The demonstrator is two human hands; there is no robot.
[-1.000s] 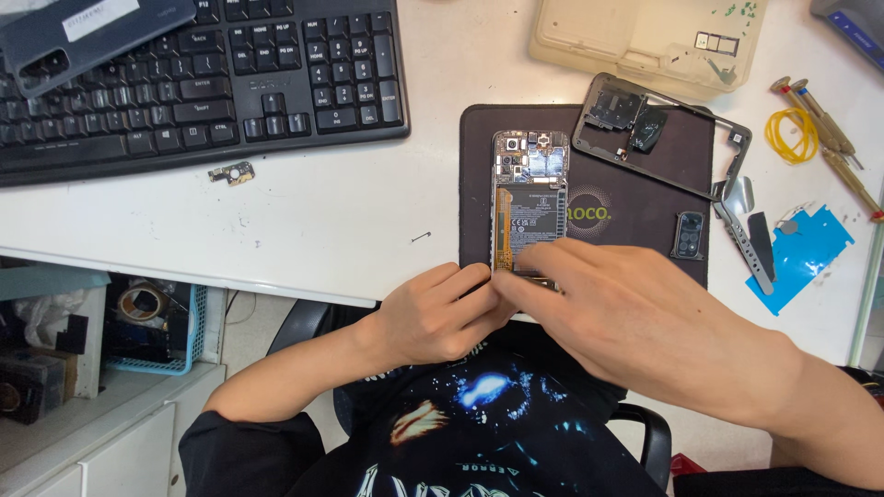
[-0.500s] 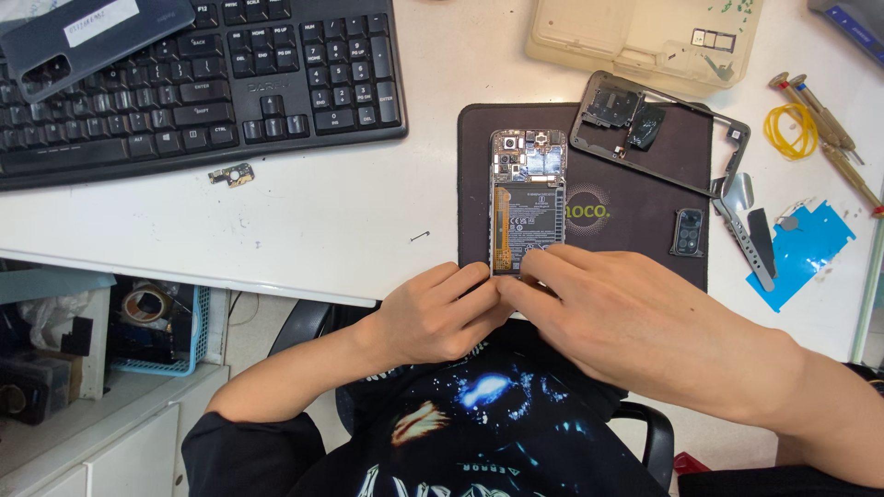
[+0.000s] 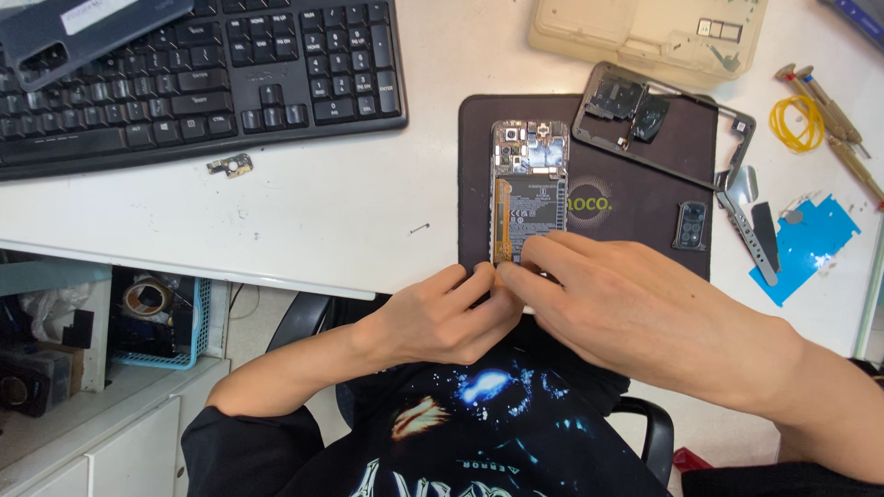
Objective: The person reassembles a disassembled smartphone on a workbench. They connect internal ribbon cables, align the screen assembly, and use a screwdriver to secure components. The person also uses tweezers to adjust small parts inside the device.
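A person seated at a white desk [image 3: 304,207] works on an opened smartphone [image 3: 529,190] that lies back-off on a dark brown mat [image 3: 635,216], its battery, orange flex strip and camera modules exposed. The phone sits on the left part of the mat, its near end covered by the person's fingers. The left hand [image 3: 442,317] comes up from below the desk edge, fingers curled, thumb and forefinger pinched at the phone's near left corner. The right hand [image 3: 635,308] reaches in from the right, fingers bent and closed down over the phone's near end, meeting the left hand's fingertips; whether anything small is held between them cannot be told.

On the far right of the mat rests the phone's detached black frame [image 3: 645,120]. A small camera cover [image 3: 690,224] lies on the mat's right side. Just beyond the mat to the right sit metal tweezers [image 3: 748,221] and a blue plastic film [image 3: 808,244]. Farther off lie a yellow rubber band [image 3: 796,122] and a translucent beige tray [image 3: 645,32]. A black keyboard [image 3: 184,78] fills the far left, with a small metal part [image 3: 230,166] just near it.
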